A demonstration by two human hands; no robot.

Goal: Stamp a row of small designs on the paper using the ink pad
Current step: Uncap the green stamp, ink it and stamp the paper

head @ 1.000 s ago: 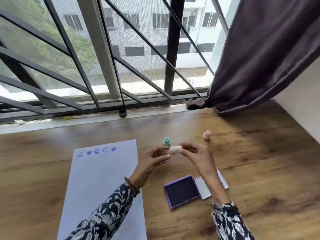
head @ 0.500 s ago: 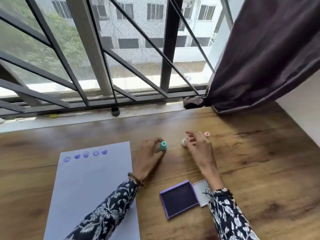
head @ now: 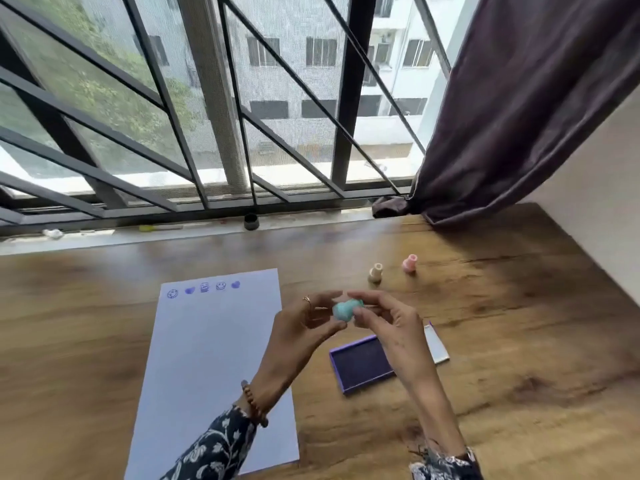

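A white sheet of paper (head: 214, 358) lies on the wooden table (head: 519, 341), with a row of several purple stamped designs (head: 204, 288) along its top edge. Above the table, between paper and ink pad, my left hand (head: 304, 327) and my right hand (head: 384, 320) both hold a small teal stamp (head: 346, 309) by their fingertips. The open purple ink pad (head: 362, 363) lies below my right hand, its lid (head: 435, 344) flat to the right and partly hidden by my wrist. A beige stamp (head: 375, 273) and a pink stamp (head: 409, 264) stand farther back.
A barred window with a sill runs along the table's far edge; a small dark cap (head: 251, 221) sits on the sill. A dark curtain (head: 519, 116) hangs at the back right, its end resting on the table corner. A white wall borders the right side.
My right hand set the beige stamp down near the pink one. My left hand picked the teal stamp off the table, and both hands now hold it raised nearer to me.
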